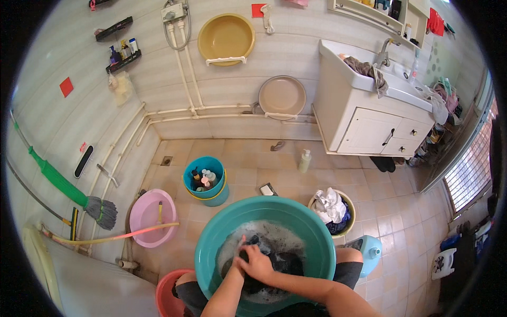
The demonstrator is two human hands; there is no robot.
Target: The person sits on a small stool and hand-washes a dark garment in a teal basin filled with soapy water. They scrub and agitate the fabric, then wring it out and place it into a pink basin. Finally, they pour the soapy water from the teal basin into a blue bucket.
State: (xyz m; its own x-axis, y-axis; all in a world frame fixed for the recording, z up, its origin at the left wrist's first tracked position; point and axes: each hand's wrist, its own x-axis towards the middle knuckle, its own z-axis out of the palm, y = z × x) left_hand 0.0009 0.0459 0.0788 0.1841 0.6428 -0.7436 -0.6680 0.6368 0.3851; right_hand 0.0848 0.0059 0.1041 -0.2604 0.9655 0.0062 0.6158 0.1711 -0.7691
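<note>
A large teal basin point(206, 232) stands between my knees, with foamy grey water and dark wet cloth point(288, 262) inside. My left hand point(236, 260) and my right hand point(257, 264) meet over the left half of the water. A dark bunch of the cloth shows between them, and both hands look closed on it. The right hand lies partly across the left, hiding some of its fingers.
Beyond the basin are a blue bucket point(216, 199) of bottles, a white-topped brush or soap box point(268, 189) and a pump bottle point(304, 160). Right: a laundry basket point(348, 228) and a blue jug point(371, 252). Left: a pink basin point(141, 232), a hose point(132, 233) and a red tub point(165, 289).
</note>
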